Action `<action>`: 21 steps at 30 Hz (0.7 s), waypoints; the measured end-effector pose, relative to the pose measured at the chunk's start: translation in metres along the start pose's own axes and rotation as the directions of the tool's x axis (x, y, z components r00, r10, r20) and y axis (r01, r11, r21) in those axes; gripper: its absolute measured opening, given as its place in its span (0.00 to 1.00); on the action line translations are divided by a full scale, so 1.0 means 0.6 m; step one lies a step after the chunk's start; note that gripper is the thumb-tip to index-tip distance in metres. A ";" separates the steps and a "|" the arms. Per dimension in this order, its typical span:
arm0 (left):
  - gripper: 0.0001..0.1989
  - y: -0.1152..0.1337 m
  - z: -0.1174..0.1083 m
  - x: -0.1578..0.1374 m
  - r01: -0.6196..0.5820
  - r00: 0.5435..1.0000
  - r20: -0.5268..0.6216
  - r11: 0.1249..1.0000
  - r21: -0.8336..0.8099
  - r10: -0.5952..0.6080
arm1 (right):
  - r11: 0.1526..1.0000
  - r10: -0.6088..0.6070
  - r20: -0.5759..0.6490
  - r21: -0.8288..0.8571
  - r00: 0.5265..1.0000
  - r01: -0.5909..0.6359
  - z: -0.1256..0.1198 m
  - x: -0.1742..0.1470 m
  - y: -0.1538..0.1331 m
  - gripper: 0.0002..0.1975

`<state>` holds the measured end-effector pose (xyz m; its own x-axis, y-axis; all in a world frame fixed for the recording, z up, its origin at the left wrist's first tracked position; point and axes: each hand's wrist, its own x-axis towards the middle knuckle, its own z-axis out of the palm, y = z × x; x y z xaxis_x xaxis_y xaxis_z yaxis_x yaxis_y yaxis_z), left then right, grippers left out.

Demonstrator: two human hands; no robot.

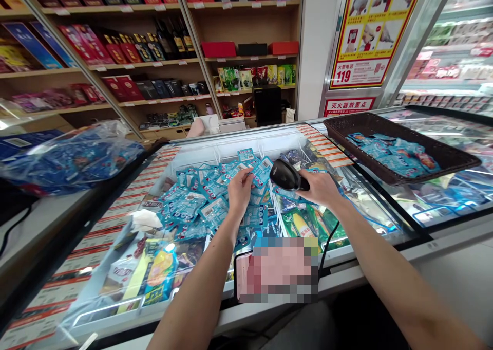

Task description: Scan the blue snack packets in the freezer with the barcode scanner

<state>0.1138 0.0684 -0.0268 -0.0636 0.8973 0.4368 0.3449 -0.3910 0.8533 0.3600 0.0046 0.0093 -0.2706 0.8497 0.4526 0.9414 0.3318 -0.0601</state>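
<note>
My left hand [239,190] is closed on the edge of a small blue packet [264,170], over a loose heap of similar blue packets [188,203] on the glass top of a freezer. In my right hand [321,186] is a black barcode scanner [285,175], its head turned left and close to the held packet. A black cable [329,242] hangs below that hand. Between my forearms, at the near edge, lies a phone [242,278], its screen mostly blurred out.
A brown basket [454,157] with more blue packets rests to the right. At the left lies a clear plastic bag [77,154] of blue packets. Shelves of boxes and bottles [177,36] stand behind the freezer. Strips of price labels [127,206] line the glass.
</note>
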 end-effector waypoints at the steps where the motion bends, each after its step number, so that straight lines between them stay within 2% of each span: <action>1: 0.16 0.000 -0.001 0.000 -0.003 1.000 -0.004 1.000 0.005 0.003 | 1.000 -0.005 0.003 0.003 1.000 0.005 -0.001 0.000 0.000 0.18; 21: 0.17 0.013 -0.002 -0.007 -0.015 1.000 -0.012 1.000 0.022 0.015 | 0.999 -0.007 0.028 0.032 1.000 0.006 -0.006 0.000 0.000 0.18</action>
<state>0.1156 0.0613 -0.0216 -0.0696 0.8888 0.4531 0.3663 -0.3997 0.8403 0.3607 0.0034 0.0125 -0.2828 0.8586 0.4276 0.9328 0.3501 -0.0860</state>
